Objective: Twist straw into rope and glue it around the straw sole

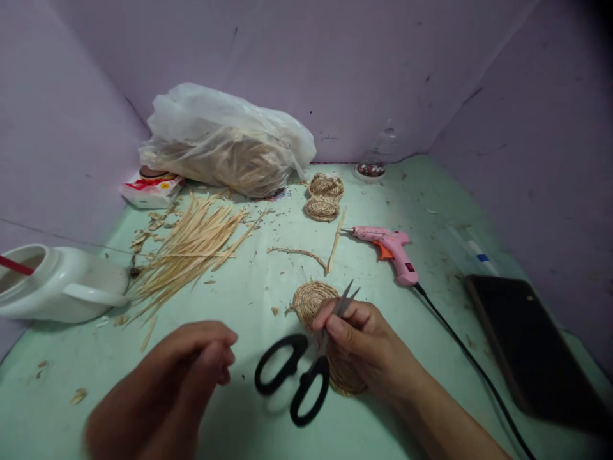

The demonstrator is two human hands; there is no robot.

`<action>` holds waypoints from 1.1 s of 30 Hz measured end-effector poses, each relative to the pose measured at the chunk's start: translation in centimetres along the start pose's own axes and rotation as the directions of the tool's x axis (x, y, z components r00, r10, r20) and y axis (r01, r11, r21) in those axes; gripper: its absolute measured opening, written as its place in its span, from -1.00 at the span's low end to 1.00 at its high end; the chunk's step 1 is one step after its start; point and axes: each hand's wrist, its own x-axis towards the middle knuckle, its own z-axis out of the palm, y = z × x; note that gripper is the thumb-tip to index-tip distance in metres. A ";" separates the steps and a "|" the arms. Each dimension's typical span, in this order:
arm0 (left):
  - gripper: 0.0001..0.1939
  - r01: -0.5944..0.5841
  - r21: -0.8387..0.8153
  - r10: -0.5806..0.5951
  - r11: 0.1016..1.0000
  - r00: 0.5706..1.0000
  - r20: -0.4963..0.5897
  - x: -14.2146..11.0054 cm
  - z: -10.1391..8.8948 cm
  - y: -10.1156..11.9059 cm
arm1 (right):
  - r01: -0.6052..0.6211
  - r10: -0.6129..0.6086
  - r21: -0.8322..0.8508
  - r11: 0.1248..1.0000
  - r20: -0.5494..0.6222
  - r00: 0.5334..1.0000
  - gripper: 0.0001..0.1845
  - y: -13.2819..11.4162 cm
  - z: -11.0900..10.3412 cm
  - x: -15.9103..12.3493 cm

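Note:
My right hand (364,342) grips a pair of scissors (311,393) by the blades, pinched between thumb and fingers. Their black handles point down and left, spread apart, and the blade tips rise past my fingers. Under that hand lies a coiled, braided straw piece (311,300) with a second round part (347,382), both partly covered. Left of the scissors and apart from them, my left hand (186,364) hovers with its fingers curled in toward the thumb. It is slightly blurred, and nothing shows between its fingertips.
A pink glue gun (387,246) lies to the right, its cord running past a dark phone (527,345). Behind are another coiled piece (324,198), a short braid (299,251) and a plastic bag (225,140). Straw strips (191,249) and a white jug (90,284) lie left.

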 end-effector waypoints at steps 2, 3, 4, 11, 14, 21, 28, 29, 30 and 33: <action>-0.73 0.520 -0.326 -0.285 0.789 0.781 0.556 0.6 0.4 -0.2 | 0.034 -0.029 -0.030 0.999 0.164 0.986 -0.74 -0.2 0.0 0.0; -0.69 0.705 -0.338 -0.271 0.623 0.600 0.753 0.7 0.8 -0.3 | 0.044 -0.029 -0.057 0.997 0.228 0.973 -0.75 -0.3 0.1 0.0; -0.69 0.819 -0.299 -0.221 0.491 0.449 0.866 0.7 1.3 -0.4 | 0.046 -0.021 -0.086 0.995 0.277 0.961 -0.75 -0.3 0.3 0.0; -0.71 0.854 -0.233 -0.155 0.466 0.338 0.929 -0.7 2.7 -0.9 | 0.000 0.068 -0.205 0.979 0.323 0.944 -0.69 -0.6 1.5 -0.1; -0.71 0.718 -0.274 -0.172 0.639 0.481 0.860 -0.9 2.9 -0.9 | -0.010 0.069 -0.198 0.980 0.293 0.953 -0.65 -0.4 1.9 -0.3; -0.52 0.609 -0.427 -0.032 0.668 0.598 0.801 -1.1 3.9 -1.1 | -0.218 0.206 0.040 0.975 0.205 0.957 -0.65 0.9 2.7 -0.2; -0.55 0.714 -0.445 -0.025 0.541 0.543 0.839 -1.1 3.3 -2.3 | 0.242 -0.196 -0.442 0.864 0.148 0.969 -0.84 0.4 1.8 0.4; -0.55 0.703 -0.465 -0.019 0.538 0.562 0.827 -1.2 2.9 -2.5 | 0.318 -0.296 -0.552 0.771 0.132 0.946 -0.89 0.2 1.3 0.6; -0.55 0.695 -0.485 -0.022 0.532 0.583 0.812 -1.3 2.5 -2.7 | 0.365 -0.389 -0.640 0.676 0.111 0.914 -0.87 0.2 0.7 0.7; -0.58 0.748 -0.458 -0.080 0.481 0.558 0.826 -1.9 1.3 -3.0 | 0.335 -0.461 -0.819 0.465 0.099 0.882 -0.69 0.4 -0.8 1.2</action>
